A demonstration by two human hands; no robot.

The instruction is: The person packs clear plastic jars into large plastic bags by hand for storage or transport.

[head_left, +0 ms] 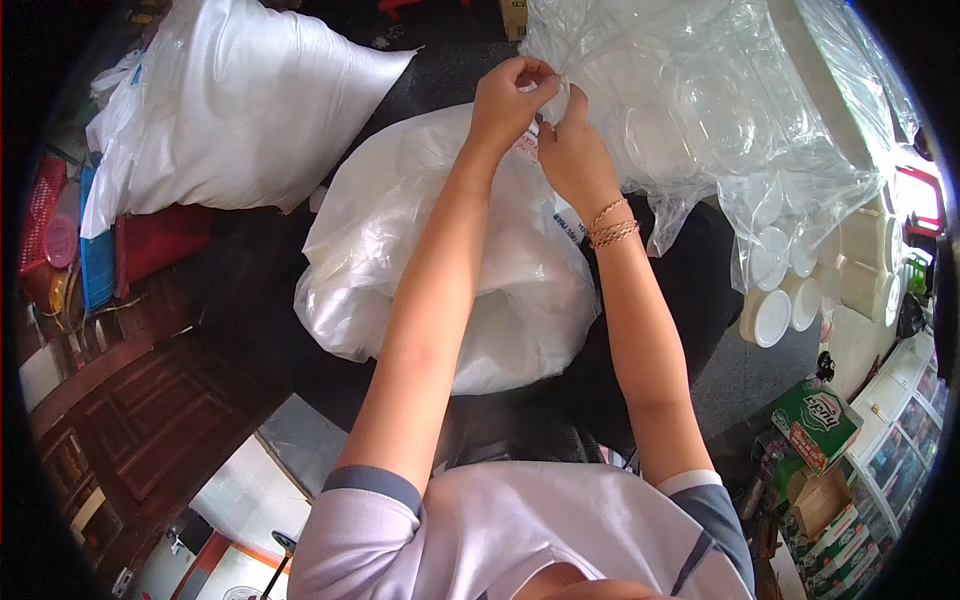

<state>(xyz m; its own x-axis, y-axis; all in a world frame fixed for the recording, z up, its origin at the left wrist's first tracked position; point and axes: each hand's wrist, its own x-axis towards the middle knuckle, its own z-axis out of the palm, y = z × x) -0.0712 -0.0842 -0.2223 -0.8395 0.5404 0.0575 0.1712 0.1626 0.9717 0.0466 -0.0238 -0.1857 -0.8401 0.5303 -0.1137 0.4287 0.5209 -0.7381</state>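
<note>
My left hand [515, 95] is closed in a pinch at the gathered edge of a large clear plastic bag [660, 130]. Right beside it, my right hand [578, 150] pinches the same gathered plastic, with a braided bracelet on its wrist. Clear plastic containers show through this bag. Beneath my forearms sits a white, slightly see-through plastic bag [530, 340], crumpled and bulging, with printed lettering partly hidden by my right hand. The exact spot where my fingertips meet the plastic is small and hard to make out.
A full white sack [250, 100] leans at the upper left, near red baskets [42, 210]. White-lidded tubs [768, 318] stand at the right below the clear bag. Green cartons [815, 425] lie at the lower right. A dark carved wooden panel [165, 420] is at the left.
</note>
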